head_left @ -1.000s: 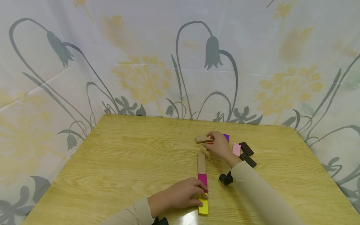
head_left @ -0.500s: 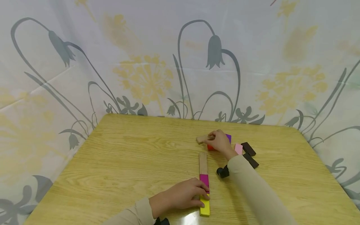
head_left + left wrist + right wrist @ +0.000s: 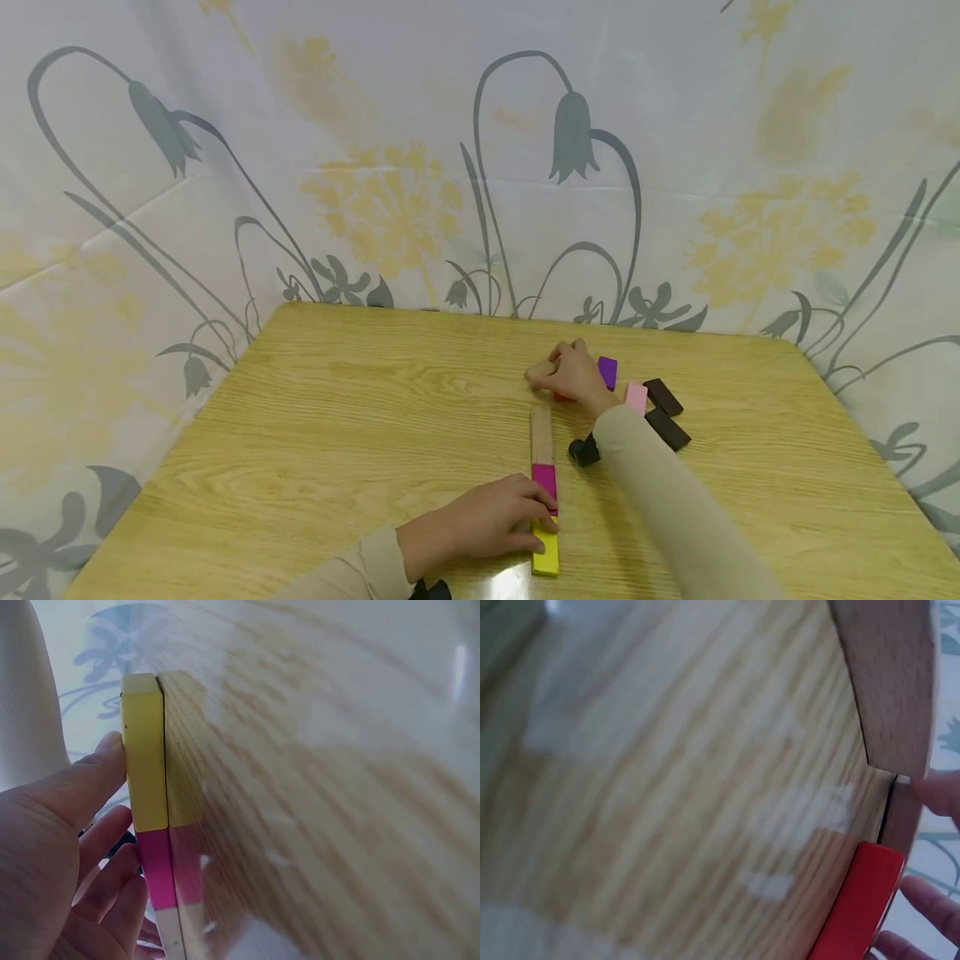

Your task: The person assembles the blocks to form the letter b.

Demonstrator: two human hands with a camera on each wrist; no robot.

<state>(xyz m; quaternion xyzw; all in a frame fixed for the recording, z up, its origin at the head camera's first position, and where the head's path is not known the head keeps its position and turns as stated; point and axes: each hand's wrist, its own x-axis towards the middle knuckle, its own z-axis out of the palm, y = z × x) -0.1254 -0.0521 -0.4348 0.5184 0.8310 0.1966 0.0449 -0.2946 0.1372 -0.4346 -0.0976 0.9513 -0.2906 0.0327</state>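
A row of blocks lies on the table: a plain wooden block [image 3: 542, 435] at its far end, a magenta block [image 3: 545, 486] in the middle and a yellow block [image 3: 546, 554] nearest. My left hand [image 3: 480, 518] rests on it, thumb on the yellow block and fingertips over the magenta one. Farther back, my right hand [image 3: 576, 372] pinches another wooden block [image 3: 537, 372], which lies askew and is partly hidden by the fingers. Beside that block is a red block [image 3: 860, 900], mostly covered by the hand in the head view.
Right of my right hand lie a purple block [image 3: 608, 372], a pink block [image 3: 635, 397] and two dark brown blocks [image 3: 663, 397]. The wooden table [image 3: 360, 417] reaches back to a flower-patterned cloth [image 3: 390, 150].
My right hand has shifted slightly left and closed on the far wooden block, whose left end has swung a little toward me. My left hand stays on the row.
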